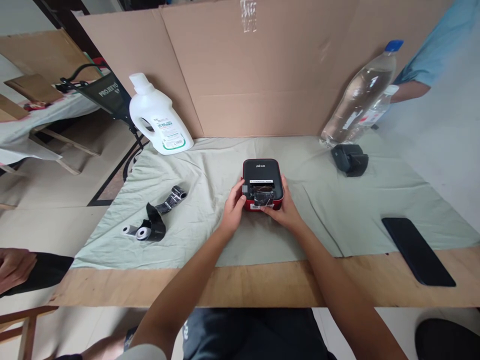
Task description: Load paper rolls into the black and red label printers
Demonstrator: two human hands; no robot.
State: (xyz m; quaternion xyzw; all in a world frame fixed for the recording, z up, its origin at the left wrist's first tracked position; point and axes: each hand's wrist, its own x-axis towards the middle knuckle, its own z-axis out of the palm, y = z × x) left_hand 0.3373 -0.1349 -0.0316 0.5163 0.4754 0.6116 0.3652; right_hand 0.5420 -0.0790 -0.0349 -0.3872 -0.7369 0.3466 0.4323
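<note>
A small label printer (261, 172) with a black top and red sides rests on the green cloth in front of me. A strip of shiny black film (263, 196) hangs out of its front slot. My left hand (233, 207) grips the printer's left side, thumb at the front corner. On the opposite side, my right hand (288, 207) is closed round the right edge, its thumb along the front near the film. To the left lie a roll with loose black film (152, 230), a smaller roll beside it and a partly unwound dark strip roll (172, 199).
A white detergent jug (161, 117) and a large water bottle (362, 97) stand against the cardboard (262, 65). A black device (349, 160) and a dark phone (418, 250) lie right. Another person's sleeve (442, 45) and, at left, a hand (15, 267) show.
</note>
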